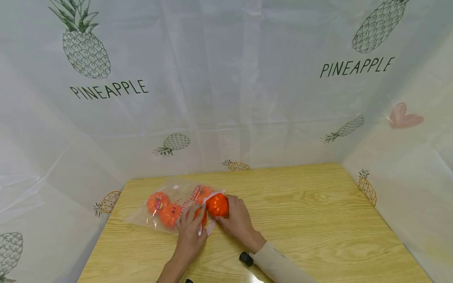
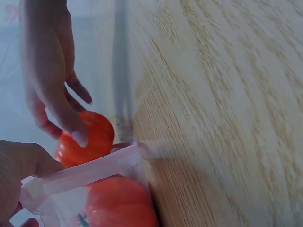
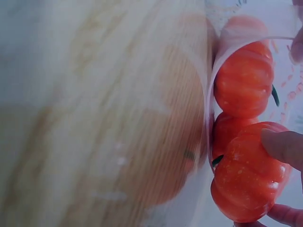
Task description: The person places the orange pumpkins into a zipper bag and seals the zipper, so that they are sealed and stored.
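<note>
A glossy orange-red ribbed toy pumpkin with a green stem is gripped between the thumb and fingers of my right hand. It sits at the mouth of a clear zip bag with pink edging. My left hand pinches the bag's edging and holds the mouth open. Several similar pumpkins lie inside, one pumpkin close to the opening and another pumpkin toward the far left end. Pink print on the bag partly covers them.
The bag lies on a wood-grain table. White sheets with pineapple prints rise behind the table and at both sides. A small black object is by the right sleeve.
</note>
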### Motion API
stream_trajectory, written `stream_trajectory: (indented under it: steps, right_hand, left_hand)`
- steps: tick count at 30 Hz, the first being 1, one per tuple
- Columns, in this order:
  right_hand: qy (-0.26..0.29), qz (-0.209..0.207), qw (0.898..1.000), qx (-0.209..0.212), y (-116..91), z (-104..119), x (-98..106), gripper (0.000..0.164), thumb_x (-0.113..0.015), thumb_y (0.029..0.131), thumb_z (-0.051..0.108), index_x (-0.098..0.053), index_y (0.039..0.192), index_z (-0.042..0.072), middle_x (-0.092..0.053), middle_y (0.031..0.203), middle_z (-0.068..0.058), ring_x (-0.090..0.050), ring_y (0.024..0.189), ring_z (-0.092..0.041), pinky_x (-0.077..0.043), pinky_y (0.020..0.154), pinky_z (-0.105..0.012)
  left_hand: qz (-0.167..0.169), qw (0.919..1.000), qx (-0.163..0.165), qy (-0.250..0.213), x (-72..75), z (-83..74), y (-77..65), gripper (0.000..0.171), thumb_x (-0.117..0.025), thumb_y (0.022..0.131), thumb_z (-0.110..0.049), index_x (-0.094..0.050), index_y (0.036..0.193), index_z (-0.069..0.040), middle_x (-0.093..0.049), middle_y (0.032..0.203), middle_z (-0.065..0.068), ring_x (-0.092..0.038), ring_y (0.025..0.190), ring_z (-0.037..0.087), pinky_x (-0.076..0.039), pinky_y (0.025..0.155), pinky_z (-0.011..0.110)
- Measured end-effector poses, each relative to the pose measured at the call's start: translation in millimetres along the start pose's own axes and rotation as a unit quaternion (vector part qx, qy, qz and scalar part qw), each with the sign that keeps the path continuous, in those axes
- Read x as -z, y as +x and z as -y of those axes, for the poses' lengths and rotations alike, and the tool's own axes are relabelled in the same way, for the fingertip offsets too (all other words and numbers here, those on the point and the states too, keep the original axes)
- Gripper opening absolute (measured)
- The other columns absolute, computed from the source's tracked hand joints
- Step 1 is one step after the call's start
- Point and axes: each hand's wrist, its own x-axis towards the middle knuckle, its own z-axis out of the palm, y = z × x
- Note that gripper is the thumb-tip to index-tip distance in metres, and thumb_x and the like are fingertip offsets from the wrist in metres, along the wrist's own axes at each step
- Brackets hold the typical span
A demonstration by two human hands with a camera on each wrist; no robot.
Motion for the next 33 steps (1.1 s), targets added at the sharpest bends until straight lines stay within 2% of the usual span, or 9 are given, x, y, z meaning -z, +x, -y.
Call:
stream_trajectory:
  steps: [7,12,18,27,33]
  right_hand:
    - [-0.034,-0.019,0.999,0.013,2,9,-8,0.071,-0.095,0.078,0.021,-0.058,0.135,-0.001,-0.064,0.123,-0.019,-0.063,0.107,-0.035,-0.055,0.092,-0.049]
    - [-0.026,-0.025,0.999,0.003,2,12,-12,0.072,-0.092,0.08,0.018,-0.059,0.141,-0.002,-0.06,0.128,-0.023,-0.061,0.111,-0.038,-0.055,0.094,-0.05]
    - [-0.004,-0.028,1.0,-0.001,-2,10,-12,0.073,-0.089,0.08,0.009,-0.056,0.144,-0.003,-0.059,0.124,-0.023,-0.061,0.11,-0.038,-0.055,0.092,-0.051]
    - [0.017,-0.033,0.997,-0.061,0,11,-13,0.066,-0.091,0.082,0.018,-0.057,0.132,-0.008,-0.067,0.119,-0.02,-0.065,0.106,-0.034,-0.056,0.09,-0.05]
    - [0.016,-0.036,0.998,-0.043,5,12,-15,0.064,-0.089,0.084,0.019,-0.058,0.135,-0.006,-0.067,0.12,-0.019,-0.063,0.107,-0.034,-0.055,0.09,-0.048]
  left_hand:
    - [0.0,1.0,0.003,-0.009,-0.5,-0.1,-0.6,0.078,-0.084,0.059,0.015,-0.068,0.135,0.004,-0.062,0.131,0.011,-0.046,0.127,0.037,-0.031,0.091,0.054]
    - [-0.003,1.0,0.001,-0.008,-0.3,0.2,-1.0,0.08,-0.085,0.058,0.015,-0.068,0.135,0.004,-0.062,0.133,0.013,-0.046,0.127,0.039,-0.031,0.091,0.054]
    - [-0.01,0.9999,-0.004,0.004,-1.4,1.1,0.5,0.08,-0.088,0.056,0.014,-0.07,0.133,0.004,-0.063,0.131,0.012,-0.047,0.126,0.038,-0.034,0.089,0.055]
    - [0.004,1.0,0.0,0.005,-0.4,-1.3,0.5,0.08,-0.087,0.057,0.016,-0.069,0.134,0.004,-0.063,0.132,0.011,-0.048,0.128,0.039,-0.034,0.091,0.056]
    - [0.014,0.9999,0.002,0.0,-0.2,-0.8,0.6,0.075,-0.084,0.059,0.017,-0.07,0.132,0.005,-0.063,0.133,0.011,-0.047,0.129,0.042,-0.034,0.094,0.06]
